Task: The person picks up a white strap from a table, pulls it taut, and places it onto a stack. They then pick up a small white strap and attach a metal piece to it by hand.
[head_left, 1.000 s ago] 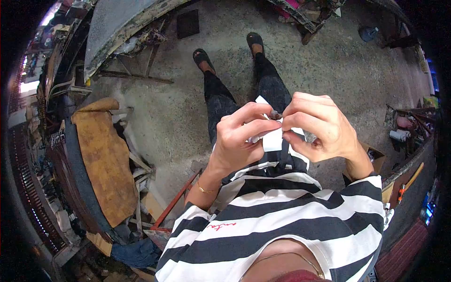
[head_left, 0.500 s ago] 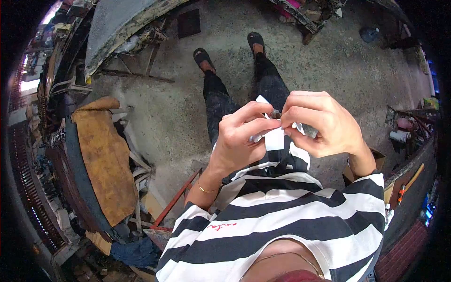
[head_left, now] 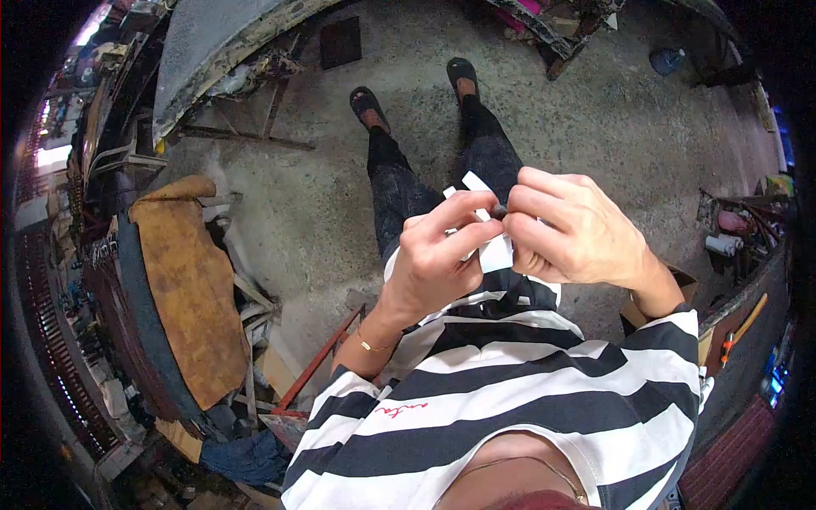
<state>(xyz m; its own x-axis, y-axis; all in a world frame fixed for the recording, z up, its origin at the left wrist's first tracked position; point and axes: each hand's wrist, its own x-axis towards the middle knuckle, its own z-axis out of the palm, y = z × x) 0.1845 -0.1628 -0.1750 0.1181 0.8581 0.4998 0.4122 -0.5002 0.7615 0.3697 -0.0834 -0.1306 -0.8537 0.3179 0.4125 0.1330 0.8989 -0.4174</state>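
Observation:
In front of my striped shirt, my left hand [head_left: 442,251] and my right hand [head_left: 582,229] meet with their fingertips close together. A white strip [head_left: 495,255], paper-like or cloth-like, hangs below the fingers of my left hand, which is closed in a pinch on it. More white ends [head_left: 476,182] stick out above that hand. Between the two sets of fingertips shows a small dark piece [head_left: 500,210], too small to name. My right hand is also closed, its thumb and fingers pinched at that dark piece; the fingers hide most of it.
A brown hide-like sheet [head_left: 191,297] lies over a bench at the left. A grey-topped table [head_left: 212,51] stands at the upper left. Blue denim cloth [head_left: 246,456] lies at the lower left. At the right are a cardboard box [head_left: 680,285] and an orange-handled tool [head_left: 728,347].
My right hand has turned slightly, its fingers curling in more. The white strip has tilted, and another white end shows above my left hand.

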